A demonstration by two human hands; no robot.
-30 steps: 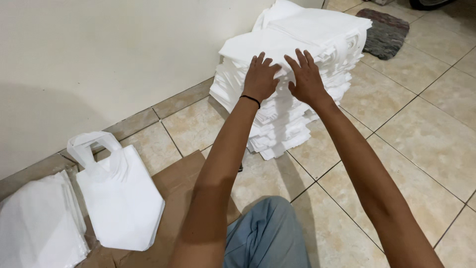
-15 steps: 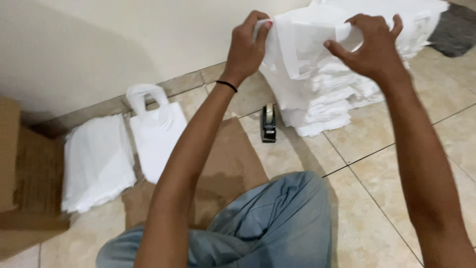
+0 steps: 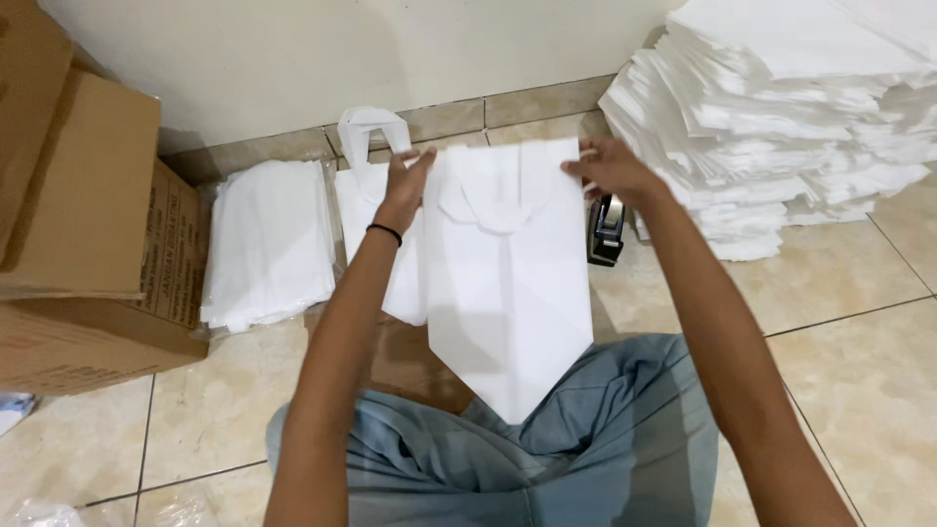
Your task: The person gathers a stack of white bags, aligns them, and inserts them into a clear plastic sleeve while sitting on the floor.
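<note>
Left hand (image 3: 405, 185) and right hand (image 3: 607, 168) pinch bag (image 3: 508, 283) top corners (point hangs over lap); stack (image 3: 781, 117) right, box (image 3: 88, 244) left, tiles open.

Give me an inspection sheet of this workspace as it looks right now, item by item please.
Surface: beige tiled floor, brown cardboard sheet under the knees.
Job's things: white bag held up by its top corners, pointed bottom hanging down.
Clutter: tall stack of white bags at right, flat white pile at left, handled white bag on the floor, black stapler-like tool.
Grippers: left hand and right hand each pinch a top corner.
Cables: nothing seen.
Surroundings: cardboard box at left, plain wall.
</note>
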